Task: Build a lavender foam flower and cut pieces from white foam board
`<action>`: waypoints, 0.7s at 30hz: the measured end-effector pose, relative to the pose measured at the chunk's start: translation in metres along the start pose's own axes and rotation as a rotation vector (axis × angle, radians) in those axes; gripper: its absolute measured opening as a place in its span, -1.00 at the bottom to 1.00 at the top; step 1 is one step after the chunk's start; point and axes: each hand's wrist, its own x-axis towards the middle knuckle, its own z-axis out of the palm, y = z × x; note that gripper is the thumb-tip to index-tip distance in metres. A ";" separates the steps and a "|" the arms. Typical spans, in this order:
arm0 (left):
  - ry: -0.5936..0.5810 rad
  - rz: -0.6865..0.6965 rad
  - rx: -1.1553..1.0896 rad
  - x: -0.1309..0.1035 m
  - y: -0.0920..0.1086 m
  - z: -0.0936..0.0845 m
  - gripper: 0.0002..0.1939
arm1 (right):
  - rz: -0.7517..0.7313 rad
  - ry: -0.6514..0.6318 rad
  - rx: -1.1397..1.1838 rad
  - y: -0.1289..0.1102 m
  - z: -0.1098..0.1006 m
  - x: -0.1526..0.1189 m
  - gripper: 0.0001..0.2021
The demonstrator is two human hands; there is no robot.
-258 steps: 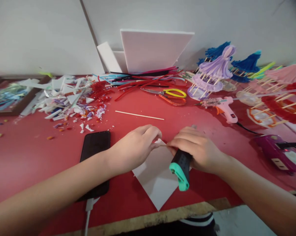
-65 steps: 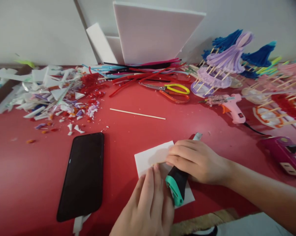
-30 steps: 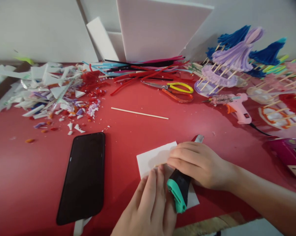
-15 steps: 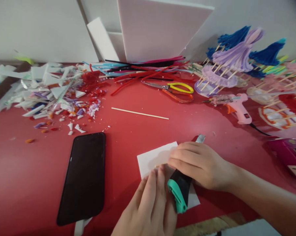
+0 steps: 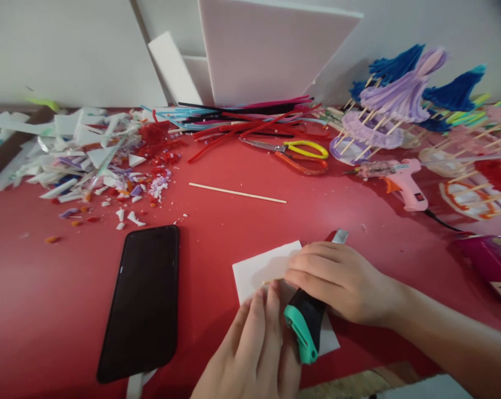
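A white foam sheet [image 5: 250, 271] lies on the red table, partly under both hands. My left hand [image 5: 254, 343] comes from the bottom edge, its fingertips pressed on a short thin wooden stick [image 5: 274, 281] that rests on the sheet. My right hand [image 5: 342, 280] is wrapped round a black and green utility knife [image 5: 306, 324], its metal blade end pointing away past the knuckles. The right fingertips also reach the stick's right end. Farther back, a longer wooden stick [image 5: 238, 193] lies loose on the table.
A black phone [image 5: 140, 302] lies at left. Foam scraps [image 5: 96, 149] pile behind it. Yellow and orange scissors [image 5: 302, 152], red and black pipe cleaners [image 5: 250, 119] lie at the back. Right are a pink glue gun [image 5: 410, 185], small stick models [image 5: 371, 130] and a magenta box [image 5: 487, 260].
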 end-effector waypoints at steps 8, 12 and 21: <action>0.020 -0.015 0.003 0.001 0.000 -0.002 -0.73 | 0.021 0.004 0.023 -0.001 -0.001 0.002 -0.66; 0.005 -0.006 -0.002 0.001 -0.001 -0.002 -0.73 | 0.022 -0.003 0.025 -0.001 -0.001 0.002 -0.67; 0.019 -0.018 0.004 0.002 -0.002 0.002 -0.72 | 0.013 0.014 0.004 -0.002 0.000 0.002 -0.68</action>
